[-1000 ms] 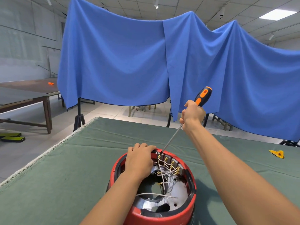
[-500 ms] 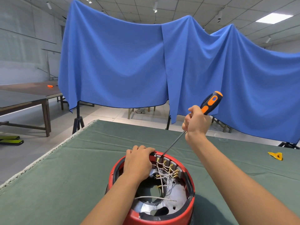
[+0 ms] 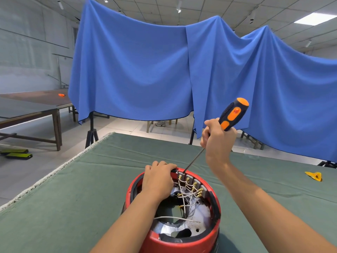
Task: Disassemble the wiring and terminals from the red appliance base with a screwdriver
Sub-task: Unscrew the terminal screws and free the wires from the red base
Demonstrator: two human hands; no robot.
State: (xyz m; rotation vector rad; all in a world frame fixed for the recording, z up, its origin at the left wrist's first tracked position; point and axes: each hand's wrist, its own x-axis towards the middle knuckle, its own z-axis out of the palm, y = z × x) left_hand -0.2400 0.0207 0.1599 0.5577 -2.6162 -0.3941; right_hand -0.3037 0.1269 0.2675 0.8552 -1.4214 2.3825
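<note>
The round red appliance base (image 3: pixel 186 242) lies open-side up on the green table cover (image 3: pixel 73 207). Inside it, white wires (image 3: pixel 184 196) run to a row of brass terminals (image 3: pixel 193 184) at the far rim. My left hand (image 3: pixel 157 179) grips the base's far left rim, fingers curled over the edge. My right hand (image 3: pixel 217 137) holds the orange-and-black screwdriver (image 3: pixel 232 114) by its handle, above and to the right of the base. Its thin shaft slants down and left, with the tip on the leftmost terminal.
A small yellow piece (image 3: pixel 314 176) lies on the cover at the far right. A blue cloth (image 3: pixel 164 70) hangs behind the table. A brown table (image 3: pixel 32 105) stands to the left, with black-and-green items (image 3: pixel 16 154) on the floor.
My right hand has shifted right on the screwdriver and the handle has turned in its grip. The left hand stays on the rim. The view moved slightly.
</note>
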